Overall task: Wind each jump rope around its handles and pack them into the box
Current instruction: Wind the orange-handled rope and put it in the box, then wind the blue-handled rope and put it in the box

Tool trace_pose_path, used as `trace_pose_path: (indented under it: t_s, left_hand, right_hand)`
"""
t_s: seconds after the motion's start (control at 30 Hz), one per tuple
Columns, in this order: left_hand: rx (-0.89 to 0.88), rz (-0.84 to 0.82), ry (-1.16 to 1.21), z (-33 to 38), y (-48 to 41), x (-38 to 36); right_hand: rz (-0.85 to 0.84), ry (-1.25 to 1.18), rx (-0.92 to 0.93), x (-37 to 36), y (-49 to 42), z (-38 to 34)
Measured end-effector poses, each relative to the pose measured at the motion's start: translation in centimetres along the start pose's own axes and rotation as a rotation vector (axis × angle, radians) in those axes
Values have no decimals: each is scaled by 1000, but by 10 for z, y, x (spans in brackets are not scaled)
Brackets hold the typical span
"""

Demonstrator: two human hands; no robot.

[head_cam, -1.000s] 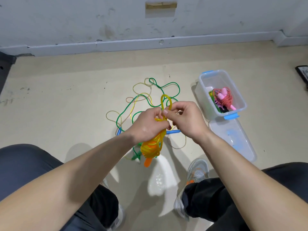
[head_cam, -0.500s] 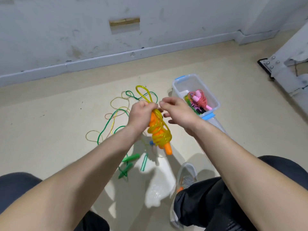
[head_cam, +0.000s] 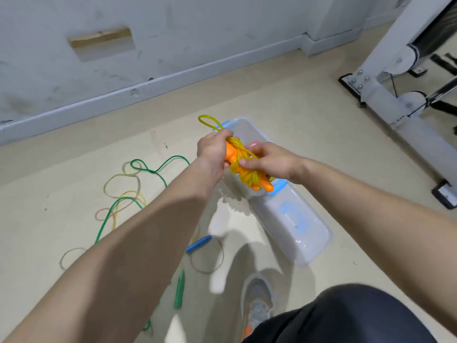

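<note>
Biggest thing here is the beige floor [head_cam: 309, 107] running up to a scuffed grey wall [head_cam: 197, 26], with a white metal machine frame [head_cam: 385, 95] parked off to my right. My dark trouser knee [head_cam: 346, 315] fills the bottom corner, with my grey shoe [head_cam: 258, 300] right next to it.

Then the clear plastic box [head_cam: 244, 125] with blue latches, open, and its lid [head_cam: 294, 224] lying flat on the floor touching the box's near end. Something pink [head_cam: 254, 144] shows inside the box, but I can't make out what.

Loose stuff to my left: a green rope [head_cam: 158, 169] snaking around with its green handle [head_cam: 179, 289] near my feet, tangled with a pale yellowish cord [head_cam: 121, 179], and a blue handle [head_cam: 199, 243] lying between them and the lid.

Now the hands. The yellow jump rope [head_cam: 247, 175] is wound in a messy bundle around its orange handles [head_cam: 267, 185], and I've got it up in the air in front of the box, lower end over the near blue latch. My left hand [head_cam: 212, 151] has its fingers curled round the top end of the handles. My right hand [head_cam: 269, 160] is pinching the middle of the bundle, thumb [head_cam: 243, 162] pressed on the coils.

One small leftover loop [head_cam: 206, 120] of yellow pokes up above my left hand.
</note>
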State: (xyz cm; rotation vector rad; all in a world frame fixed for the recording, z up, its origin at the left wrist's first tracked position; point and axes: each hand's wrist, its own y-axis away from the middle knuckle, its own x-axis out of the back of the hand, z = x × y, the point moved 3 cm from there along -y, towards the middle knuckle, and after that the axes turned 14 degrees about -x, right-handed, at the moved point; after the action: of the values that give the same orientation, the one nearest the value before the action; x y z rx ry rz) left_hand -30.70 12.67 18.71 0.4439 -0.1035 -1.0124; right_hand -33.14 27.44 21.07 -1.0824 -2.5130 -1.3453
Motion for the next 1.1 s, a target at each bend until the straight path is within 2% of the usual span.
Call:
trace_pose_path:
  t_s: [0.1, 0.23, 0.33, 0.4, 0.5, 0.57, 0.67, 0.87, 0.97, 1.1]
  left_hand:
    - [-75, 9, -160, -22, -50, -19]
    - [-140, -69, -482, -61, -110, -36]
    - [-198, -217, -792, -92, -146, -48]
    - [-233, -226, -1044, -110, -161, -52]
    - [-449, -185, -1473, -128, -168, -57]
    - [-607, -188, -1643, -134, -165, -56]
    - [-693, -189, -1707, -131, -157, -49]
    - [-661, -277, -1494, -91, -124, -20]
    - [-591, -315, -1478, -57, -91, 11]
    - [-474, -338, -1469, -12, -41, 63]
  right_hand:
    - [142, -25, 17, 12, -49, 26]
    - [398, 298, -13, 17, -107, 58]
    - [473, 442, -76, 12, -138, 80]
    - [512, 529, -117, 7, -155, 93]
    - [541, 606, -172, -4, -169, 106]
    - [602, 727, -184, -12, -173, 110]
    - [622, 784, -220, -17, -170, 112]
    - [566, 736, -220, -14, -126, 79]
    - [396, 701, -186, -21, -92, 40]
    - [222, 839, -43, -45, -44, -24]
